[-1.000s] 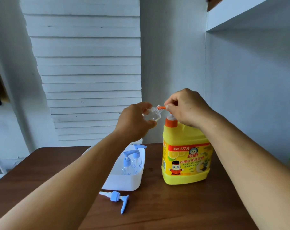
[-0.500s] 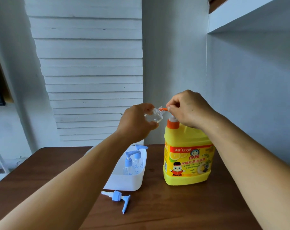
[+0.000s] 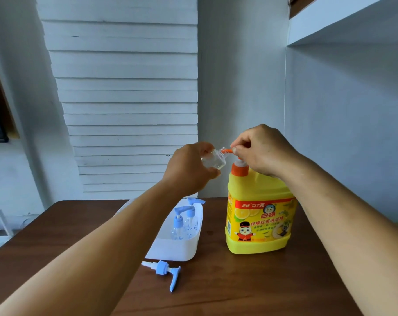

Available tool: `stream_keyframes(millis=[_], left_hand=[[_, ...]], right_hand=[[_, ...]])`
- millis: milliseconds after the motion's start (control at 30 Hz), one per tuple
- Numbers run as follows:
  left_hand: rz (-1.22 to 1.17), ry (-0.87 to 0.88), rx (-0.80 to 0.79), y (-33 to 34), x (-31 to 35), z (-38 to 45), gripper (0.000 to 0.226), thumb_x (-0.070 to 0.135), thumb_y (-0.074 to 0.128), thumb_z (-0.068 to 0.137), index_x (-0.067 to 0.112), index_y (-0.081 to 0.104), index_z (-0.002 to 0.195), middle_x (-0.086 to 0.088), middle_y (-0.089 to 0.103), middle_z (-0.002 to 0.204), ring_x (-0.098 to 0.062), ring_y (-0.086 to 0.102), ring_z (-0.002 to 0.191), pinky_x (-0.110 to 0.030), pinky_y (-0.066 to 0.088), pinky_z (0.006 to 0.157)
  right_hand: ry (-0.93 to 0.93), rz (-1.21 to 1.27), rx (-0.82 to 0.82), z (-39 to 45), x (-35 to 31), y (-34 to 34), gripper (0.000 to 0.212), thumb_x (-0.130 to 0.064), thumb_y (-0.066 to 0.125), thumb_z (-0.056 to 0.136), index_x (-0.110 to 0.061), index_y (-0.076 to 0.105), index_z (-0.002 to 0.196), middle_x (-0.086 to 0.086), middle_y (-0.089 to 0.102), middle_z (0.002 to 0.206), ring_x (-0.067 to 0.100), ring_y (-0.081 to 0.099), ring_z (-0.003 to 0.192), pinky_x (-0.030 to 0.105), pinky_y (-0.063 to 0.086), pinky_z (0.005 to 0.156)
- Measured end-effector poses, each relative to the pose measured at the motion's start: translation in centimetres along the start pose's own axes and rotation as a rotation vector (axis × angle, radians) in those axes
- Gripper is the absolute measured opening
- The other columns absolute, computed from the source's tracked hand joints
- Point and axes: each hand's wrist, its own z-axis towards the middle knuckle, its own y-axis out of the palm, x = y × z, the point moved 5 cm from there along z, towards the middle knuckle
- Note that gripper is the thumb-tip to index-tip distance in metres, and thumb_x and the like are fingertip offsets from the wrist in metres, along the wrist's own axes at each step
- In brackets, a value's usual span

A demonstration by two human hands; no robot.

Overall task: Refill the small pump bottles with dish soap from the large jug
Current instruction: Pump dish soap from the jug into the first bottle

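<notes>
Soap jug (image 3: 258,215), yellow with an orange collar, stands upright on the brown table (image 3: 239,288), right of centre. Its orange pump spout (image 3: 227,151) points left at the top. The right hand (image 3: 259,149) sits over the pump head, fingers curled round it, thumb and forefinger pinching near the spout. The left hand (image 3: 189,167) grips a small clear bottle (image 3: 213,159), held in the air and tilted so its open neck meets the spout tip. How much is in the bottle cannot be told.

Left of the jug, with a gap between, a white tub (image 3: 173,250) rests on the table. Two pump bottles (image 3: 184,224) with blue tops stand upright inside it, and a third blue top shows at its far rim. The left forearm crosses in front of the tub and hides its left part. A loose blue pump (image 3: 165,270) lies on its side on the table just in front of the tub, nozzle toward the camera.

Behind the table a white slatted shutter (image 3: 129,99) covers the wall; a shelf edge (image 3: 344,21) juts out at upper right.
</notes>
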Motion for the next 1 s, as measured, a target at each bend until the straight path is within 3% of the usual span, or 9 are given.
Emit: stream_keyframes(millis=[167,333,500,600,800,1000], left_hand=[[-0.003,-0.008,-0.015,0.4,-0.2,-0.3,0.047,0.026,0.075,0.074,0.021,0.060,0.119,0.002,0.066,0.118,-0.019,0.064,0.100,-0.032,0.052,0.085],[-0.010,0.006,0.011,-0.4,0.4,0.0,0.042,0.027,0.074,0.075,0.022,0.061,0.114,0.004,0.066,0.115,-0.018,0.063,0.098,-0.033,0.052,0.084],[-0.006,0.002,-0.011,0.3,0.1,-0.3,0.042,0.025,0.074,0.075,0.022,0.061,0.115,0.003,0.066,0.115,-0.018,0.063,0.098,-0.032,0.051,0.083],[0.002,-0.011,-0.019,0.5,-0.2,-0.4,0.044,0.027,0.074,0.075,0.022,0.060,0.117,0.003,0.066,0.117,-0.018,0.063,0.099,-0.031,0.050,0.083],[-0.016,0.007,0.010,-0.4,0.5,0.1,0.043,0.027,0.074,0.075,0.023,0.060,0.116,0.005,0.066,0.115,-0.018,0.063,0.098,-0.031,0.050,0.083],[-0.002,-0.008,-0.030,0.5,-0.1,-0.3,0.043,0.026,0.074,0.075,0.021,0.061,0.115,0.002,0.067,0.114,-0.018,0.063,0.098,-0.032,0.052,0.084]], right_hand=[[0.020,0.003,-0.043,-0.1,0.0,0.3,0.019,-0.017,0.057,0.091,-0.014,0.072,0.102,0.005,0.071,0.103,0.018,0.064,0.089,0.024,0.042,0.069],[0.008,-0.010,-0.044,0.5,-0.2,-1.0,0.016,-0.018,0.061,0.088,-0.017,0.072,0.100,0.003,0.071,0.099,0.017,0.062,0.080,0.018,0.038,0.052],[0.019,0.005,0.002,-0.3,0.3,0.2,0.018,-0.019,0.057,0.091,-0.014,0.073,0.099,0.004,0.069,0.102,0.018,0.060,0.088,0.024,0.041,0.069],[0.017,-0.018,-0.013,-0.2,0.1,0.5,0.020,-0.017,0.055,0.092,-0.013,0.074,0.098,0.004,0.071,0.103,0.019,0.063,0.090,0.024,0.044,0.071],[0.016,0.002,-0.027,0.4,0.0,-1.0,0.016,-0.018,0.059,0.089,-0.018,0.073,0.098,0.000,0.071,0.096,0.007,0.056,0.068,0.017,0.037,0.051],[0.023,-0.018,0.014,-0.4,0.1,0.6,0.020,-0.017,0.055,0.092,-0.013,0.074,0.096,0.003,0.070,0.104,0.020,0.063,0.093,0.025,0.046,0.072]])
